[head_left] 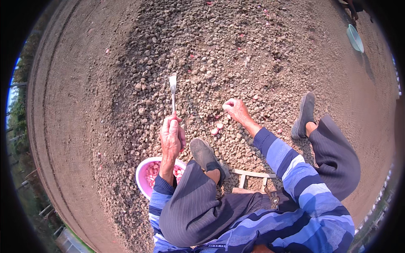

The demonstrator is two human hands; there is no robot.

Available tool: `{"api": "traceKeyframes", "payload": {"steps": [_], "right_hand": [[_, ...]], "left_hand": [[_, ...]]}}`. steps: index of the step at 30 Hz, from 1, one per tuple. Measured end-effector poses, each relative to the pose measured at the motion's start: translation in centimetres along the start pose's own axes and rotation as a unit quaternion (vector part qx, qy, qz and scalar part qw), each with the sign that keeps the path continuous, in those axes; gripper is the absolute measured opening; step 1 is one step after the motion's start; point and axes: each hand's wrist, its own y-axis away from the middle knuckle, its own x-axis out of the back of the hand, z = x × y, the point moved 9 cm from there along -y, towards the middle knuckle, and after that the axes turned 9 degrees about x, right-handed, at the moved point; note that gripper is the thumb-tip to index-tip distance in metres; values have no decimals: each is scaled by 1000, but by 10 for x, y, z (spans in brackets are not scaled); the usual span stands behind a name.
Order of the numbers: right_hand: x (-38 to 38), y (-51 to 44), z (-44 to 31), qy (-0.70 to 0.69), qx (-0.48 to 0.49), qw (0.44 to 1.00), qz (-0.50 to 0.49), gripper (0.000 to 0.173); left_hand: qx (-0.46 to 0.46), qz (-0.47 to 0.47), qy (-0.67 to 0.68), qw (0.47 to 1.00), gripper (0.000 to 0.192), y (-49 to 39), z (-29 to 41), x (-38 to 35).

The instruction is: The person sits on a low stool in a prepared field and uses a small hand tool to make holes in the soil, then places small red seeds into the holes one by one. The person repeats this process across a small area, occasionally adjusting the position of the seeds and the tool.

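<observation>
My left hand (171, 134) is closed around the red handle of a small hand tool (173, 90). Its narrow metal shaft and flat, flared blade point away from me over the cloddy soil. To the right, my right hand (235, 110) is low over the clods with thumb and fingers drawn together; whether something small is between the fingertips cannot be told. Pink-and-white pieces (214, 131), perhaps cloves or small bulbs, lie on the soil just below it. A pink basin (141, 180) holding many similar pieces stands beside my left forearm, which partly covers it.
My shoes (202, 151) rest on the clods, knees apart. A low wooden stool frame (253, 173) shows between my legs. More pink pieces are scattered over the soil. At the upper right, another person's hand (354, 15) is near a pale green basin (355, 38). Smoother soil borders the clods.
</observation>
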Motion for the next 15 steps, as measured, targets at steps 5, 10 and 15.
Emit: {"api": "traceKeyframes", "payload": {"steps": [5, 10, 15], "right_hand": [[-44, -60, -63, -92, 31, 991, -88, 36], [-97, -76, -92, -169, -21, 976, -134, 62], [-133, -87, -97, -226, -10, 967, -120, 57]], "left_hand": [[19, -14, 59, 998, 40, -31, -12, -19], [62, -6, 86, 994, 39, -46, -22, -24], [89, -1, 107, 990, 41, -62, -27, -15]]}}
